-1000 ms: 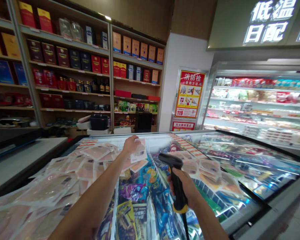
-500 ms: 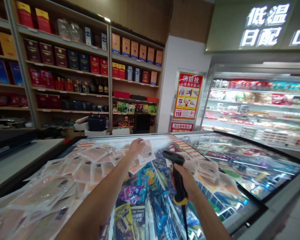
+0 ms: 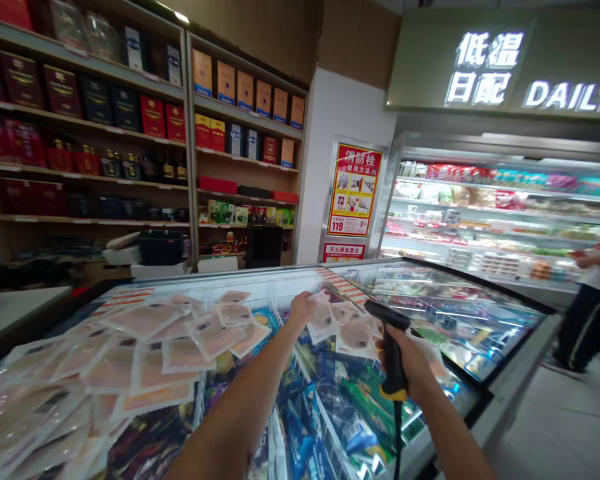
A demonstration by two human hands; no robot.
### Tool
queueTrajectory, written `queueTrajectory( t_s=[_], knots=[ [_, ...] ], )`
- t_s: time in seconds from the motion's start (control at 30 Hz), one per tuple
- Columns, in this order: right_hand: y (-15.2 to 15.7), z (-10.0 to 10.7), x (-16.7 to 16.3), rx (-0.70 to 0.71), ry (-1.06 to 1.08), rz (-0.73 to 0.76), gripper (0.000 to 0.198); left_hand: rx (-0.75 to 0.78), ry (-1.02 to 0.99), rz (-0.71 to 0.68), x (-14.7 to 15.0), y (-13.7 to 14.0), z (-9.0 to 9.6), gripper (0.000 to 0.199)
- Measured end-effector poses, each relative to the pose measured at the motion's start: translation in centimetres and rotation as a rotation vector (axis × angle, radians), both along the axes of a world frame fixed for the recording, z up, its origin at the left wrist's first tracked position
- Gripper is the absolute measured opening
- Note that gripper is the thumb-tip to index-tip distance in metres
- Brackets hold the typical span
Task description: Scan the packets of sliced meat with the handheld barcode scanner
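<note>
My left hand is closed on the edge of a clear, flat plastic packet with pale pinkish contents, above the right part of the chest freezer. A black and yellow barcode scanner is gripped in my right hand, its head pointing left and its cord hanging down. Just left of the scanner lies another flat packet with a small label. A broad spread of similar packets overlaps on the freezer's left side.
Blue bags of frozen goods lie in wire-divided bays below my arms. A sliding glass lid covers the right side. Shelves of boxes and bottles stand behind. At the right, a person stands near a lit refrigerated case.
My left hand has moved right with the packet, toward the packets by the scanner. The scanner has shifted right too. My view has turned right, bringing a person into sight.
</note>
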State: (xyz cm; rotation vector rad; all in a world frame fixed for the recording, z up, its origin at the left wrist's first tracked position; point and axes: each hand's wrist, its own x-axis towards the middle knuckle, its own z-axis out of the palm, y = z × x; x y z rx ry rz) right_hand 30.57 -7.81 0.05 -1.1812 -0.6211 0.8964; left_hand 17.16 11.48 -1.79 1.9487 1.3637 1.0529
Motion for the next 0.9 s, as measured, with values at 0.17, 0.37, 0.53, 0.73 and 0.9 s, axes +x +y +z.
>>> queueTrajectory(
  t_s=[0.17, 0.37, 0.53, 0.73, 0.9],
  knots=[
    [-0.8, -0.1, 1.1, 0.005, -0.008, -0.056, 0.025, 0.043, 0.013, -0.069, 2.3, -1.3, -0.7, 0.042],
    [-1.1, -0.2, 1.0, -0.015, -0.012, -0.093, 0.023, 0.054, 0.278, -0.175, 0.9, -3.1, -1.8, 0.065],
    [-0.8, -0.9, 0.6, -0.01, 0.003, -0.024, 0.027, 0.092, 0.415, -0.089, -2.8, -3.4, -1.3, 0.061],
    [-0.1, -1.6, -2.1, -0.037, -0.014, 0.07, 0.028, 0.165, 0.601, 0.095, -9.5, -3.5, 0.5, 0.052],
    [0.6, -1.7, -4.9, -0.048, -0.038, 0.166, 0.028, 0.18, 0.731, 0.299, -15.3, -2.7, 0.5, 0.046]
  ],
)
